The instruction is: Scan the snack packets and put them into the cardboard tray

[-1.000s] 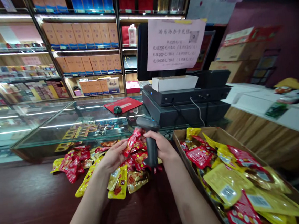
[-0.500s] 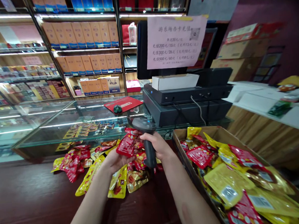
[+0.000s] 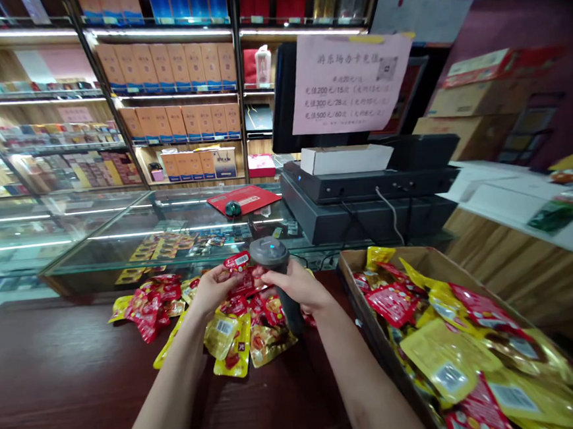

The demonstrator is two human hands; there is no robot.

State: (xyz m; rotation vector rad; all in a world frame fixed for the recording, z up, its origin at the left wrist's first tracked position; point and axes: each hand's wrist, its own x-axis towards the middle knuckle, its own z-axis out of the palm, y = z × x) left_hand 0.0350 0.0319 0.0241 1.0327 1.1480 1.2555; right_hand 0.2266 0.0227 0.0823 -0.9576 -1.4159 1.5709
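My left hand (image 3: 213, 287) is closed on a red snack packet (image 3: 239, 263), whose barcode faces up toward me. Close beside it, my right hand (image 3: 299, 285) grips a dark grey barcode scanner (image 3: 269, 250) by its handle. The scanner stands upright, with a small blue light on its head, and my right fingertips come near the packet's edge. Below both hands lies a loose pile of snack packets, with a gold packet (image 3: 273, 345), a yellow packet (image 3: 235, 357) and, to the left, several red packets (image 3: 148, 308).
An open cardboard box (image 3: 350, 269) full of yellow and red packets stands at the right. Behind the brown table (image 3: 71, 383) is a glass display counter (image 3: 101, 249) with a mouse (image 3: 232, 209) on a red pad. A monitor (image 3: 285, 102) bearing a paper sign stands above a black cash drawer (image 3: 366, 215).
The packet in my left hand has turned so its barcode shows. The scanner has tipped more upright and lower. The view has shifted slightly left.
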